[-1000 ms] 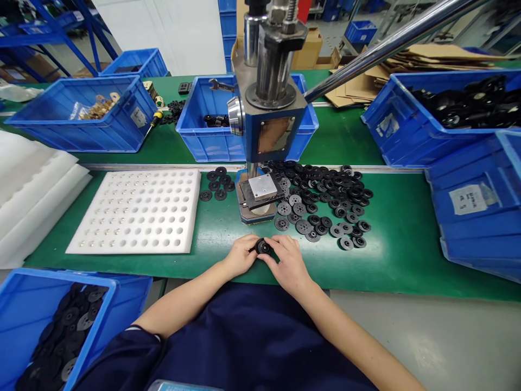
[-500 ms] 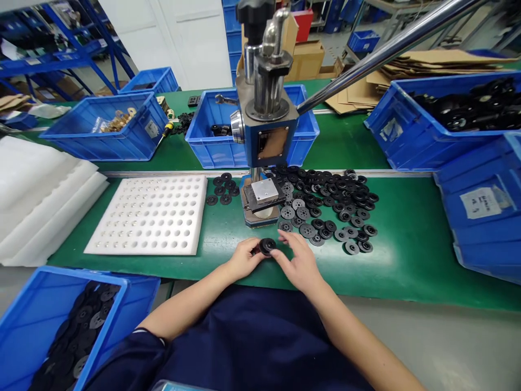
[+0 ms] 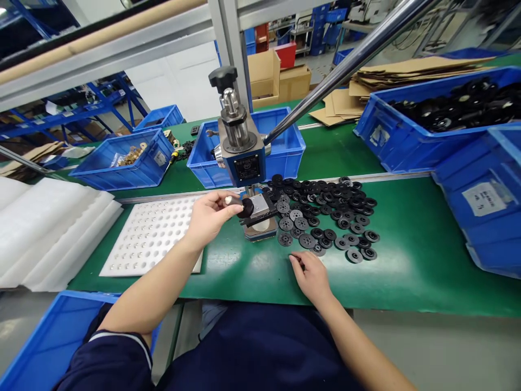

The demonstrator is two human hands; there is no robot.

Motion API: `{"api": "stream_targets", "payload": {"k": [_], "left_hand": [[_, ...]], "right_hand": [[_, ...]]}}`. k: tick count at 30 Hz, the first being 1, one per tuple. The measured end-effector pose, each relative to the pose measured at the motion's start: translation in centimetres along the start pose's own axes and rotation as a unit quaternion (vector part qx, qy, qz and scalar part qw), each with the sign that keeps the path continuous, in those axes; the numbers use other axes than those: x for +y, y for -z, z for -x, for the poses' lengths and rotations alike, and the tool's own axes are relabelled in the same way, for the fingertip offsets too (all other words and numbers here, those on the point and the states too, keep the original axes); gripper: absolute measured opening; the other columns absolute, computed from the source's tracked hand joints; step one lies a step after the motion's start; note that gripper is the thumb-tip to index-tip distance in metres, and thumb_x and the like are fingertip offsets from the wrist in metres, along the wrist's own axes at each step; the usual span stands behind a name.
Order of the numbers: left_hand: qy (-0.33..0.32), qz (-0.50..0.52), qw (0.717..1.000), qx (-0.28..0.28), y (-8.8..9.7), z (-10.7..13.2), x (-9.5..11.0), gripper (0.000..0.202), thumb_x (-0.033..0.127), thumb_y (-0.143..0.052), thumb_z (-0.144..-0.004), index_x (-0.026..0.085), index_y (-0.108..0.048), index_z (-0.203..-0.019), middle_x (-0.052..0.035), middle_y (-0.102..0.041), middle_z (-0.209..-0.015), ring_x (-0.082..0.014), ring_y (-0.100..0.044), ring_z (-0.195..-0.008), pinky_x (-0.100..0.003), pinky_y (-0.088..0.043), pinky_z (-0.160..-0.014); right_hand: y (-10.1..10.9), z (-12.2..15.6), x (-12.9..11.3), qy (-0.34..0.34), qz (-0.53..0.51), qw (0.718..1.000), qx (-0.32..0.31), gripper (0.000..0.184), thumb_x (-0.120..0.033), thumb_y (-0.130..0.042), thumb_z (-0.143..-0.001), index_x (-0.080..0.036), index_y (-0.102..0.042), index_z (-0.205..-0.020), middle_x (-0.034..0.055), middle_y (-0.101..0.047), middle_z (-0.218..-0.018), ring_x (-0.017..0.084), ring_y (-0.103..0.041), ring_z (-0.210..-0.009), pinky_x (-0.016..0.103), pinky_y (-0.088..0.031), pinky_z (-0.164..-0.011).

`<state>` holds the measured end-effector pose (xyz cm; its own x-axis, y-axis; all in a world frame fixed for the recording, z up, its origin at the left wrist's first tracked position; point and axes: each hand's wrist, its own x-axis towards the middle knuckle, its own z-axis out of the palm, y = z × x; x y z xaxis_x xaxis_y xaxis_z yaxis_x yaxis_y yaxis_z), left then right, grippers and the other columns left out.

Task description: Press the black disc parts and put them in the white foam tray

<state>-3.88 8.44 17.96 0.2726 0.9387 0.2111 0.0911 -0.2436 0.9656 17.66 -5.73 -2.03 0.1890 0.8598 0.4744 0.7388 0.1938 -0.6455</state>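
Observation:
My left hand (image 3: pixel 209 216) grips a black disc-shaped wheel (image 3: pixel 246 208) with a dark cylindrical shaft ending in a pale tip. The wheel stands on edge against the silver block (image 3: pixel 259 205) on the base of a bench press (image 3: pixel 244 165). Whether it rests in the fixture I cannot tell. On the green table lies my right hand (image 3: pixel 312 274), loosely bent with thumb and forefinger apart and nothing visible in it. Just beyond it spreads a pile of black discs (image 3: pixel 307 240). A white foam tray (image 3: pixel 136 233) with rows of holes is left of the press, partly hidden by my left arm.
The press's long metal lever (image 3: pixel 345 60) slants up to the right. Blue bins stand behind the press (image 3: pixel 285 155), at back left (image 3: pixel 122 168) and at right (image 3: pixel 480 201). White foam sheets (image 3: pixel 52 228) are stacked at left, and another blue bin (image 3: pixel 52 336) sits below.
My left hand has carried the black wheel up and forward to the press fixture. My right hand has let go and dropped to the table. The view has shifted and tilted upward.

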Motion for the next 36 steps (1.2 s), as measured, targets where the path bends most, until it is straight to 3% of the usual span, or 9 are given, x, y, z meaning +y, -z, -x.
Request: {"api": "stream_targets", "payload": {"k": [4,9,14,17,20,24,27,32,36], "left_hand": [[-0.025,-0.028,0.999,0.005,-1.4,-2.5,-0.1,0.038,0.039,-0.089,-0.058,0.013,-0.064,-0.071,0.0036,-0.055,-0.062,-0.0068,-0.047,-0.055,-0.020,-0.040,-0.053],[-0.053,-0.075,0.996,-0.022,-2.5,-3.7,-1.6,0.030,0.030,-0.086,-0.061,0.013,-0.067,-0.077,0.0038,-0.054,-0.065,-0.0078,-0.048,-0.057,-0.021,-0.040,-0.056],[-0.054,-0.060,0.997,0.007,-1.6,-3.2,-3.1,0.032,0.035,-0.083,-0.068,0.014,-0.067,-0.085,0.0023,-0.059,-0.070,-0.0097,-0.053,-0.063,-0.022,-0.044,-0.062],[-0.058,-0.029,0.995,0.081,-0.1,-1.1,-4.2,0.035,0.043,-0.078,-0.074,0.016,-0.066,-0.093,0.0010,-0.061,-0.072,-0.0103,-0.055,-0.063,-0.023,-0.046,-0.061],[-0.055,-0.033,0.989,0.134,0.4,2.8,-6.2,0.035,0.046,-0.072,-0.079,0.018,-0.064,-0.096,0.0007,-0.061,-0.070,-0.0104,-0.056,-0.059,-0.023,-0.047,-0.057],[0.008,-0.056,0.992,0.116,-0.7,9.0,-11.3,0.031,0.047,-0.068,-0.083,0.019,-0.060,-0.095,-0.0011,-0.064,-0.072,-0.0125,-0.060,-0.060,-0.024,-0.049,-0.057],[0.054,-0.093,0.991,0.082,-1.4,12.1,-15.1,0.029,0.043,-0.069,-0.082,0.018,-0.059,-0.094,-0.0026,-0.067,-0.076,-0.0147,-0.063,-0.067,-0.027,-0.051,-0.064],[0.067,-0.115,0.988,0.080,-1.4,12.8,-17.9,0.033,0.037,-0.066,-0.083,0.017,-0.061,-0.109,-0.0058,-0.071,-0.087,-0.0160,-0.066,-0.074,-0.030,-0.053,-0.071],[0.036,-0.153,0.986,0.056,-1.1,12.5,-18.5,0.032,0.037,-0.063,-0.086,0.018,-0.065,-0.112,-0.0095,-0.073,-0.101,-0.0207,-0.068,-0.087,-0.036,-0.054,-0.082]], "right_hand": [[0.1,-0.2,-0.1,0.007,-0.001,1.000,0.014,0.021,-0.032,-0.051,-0.096,-0.018,-0.067,-0.091,0.0050,-0.068,-0.079,0.017,-0.061,-0.072,0.033,-0.050,-0.069],[0.0,-0.1,0.0,0.000,-0.004,1.000,0.012,0.023,-0.032,-0.050,-0.096,-0.019,-0.067,-0.089,0.0048,-0.068,-0.078,0.018,-0.062,-0.071,0.033,-0.051,-0.069],[0.1,-0.2,0.0,0.002,-0.006,1.000,0.011,0.022,-0.032,-0.051,-0.096,-0.018,-0.067,-0.090,0.0047,-0.067,-0.076,0.018,-0.061,-0.071,0.033,-0.051,-0.068],[0.0,0.0,0.3,0.006,-0.004,1.000,0.010,0.021,-0.031,-0.052,-0.096,-0.018,-0.067,-0.090,0.0048,-0.066,-0.076,0.018,-0.061,-0.072,0.033,-0.051,-0.069],[-0.2,0.3,0.4,-0.003,-0.003,1.000,0.006,0.021,-0.031,-0.052,-0.096,-0.018,-0.066,-0.091,0.0049,-0.066,-0.076,0.018,-0.061,-0.073,0.033,-0.051,-0.069],[0.1,-0.6,0.3,-0.025,-0.016,1.000,-0.005,0.025,-0.035,-0.049,-0.097,-0.018,-0.067,-0.092,0.0054,-0.066,-0.078,0.018,-0.062,-0.072,0.033,-0.052,-0.068],[1.1,-3.1,-0.1,-0.021,-0.011,1.000,0.016,0.025,-0.036,-0.049,-0.096,-0.019,-0.067,-0.094,0.0074,-0.067,-0.086,0.019,-0.062,-0.076,0.034,-0.054,-0.068],[2.4,-8.7,-2.9,0.095,0.024,0.992,0.074,0.025,-0.031,-0.058,-0.092,-0.020,-0.067,-0.112,0.0111,-0.067,-0.111,0.025,-0.060,-0.107,0.045,-0.050,-0.094],[1.7,-11.6,-6.7,0.186,0.065,0.980,0.006,0.049,-0.038,-0.064,-0.089,-0.021,-0.056,-0.134,0.0132,-0.051,-0.143,0.031,-0.045,-0.133,0.051,-0.039,-0.106]]}}
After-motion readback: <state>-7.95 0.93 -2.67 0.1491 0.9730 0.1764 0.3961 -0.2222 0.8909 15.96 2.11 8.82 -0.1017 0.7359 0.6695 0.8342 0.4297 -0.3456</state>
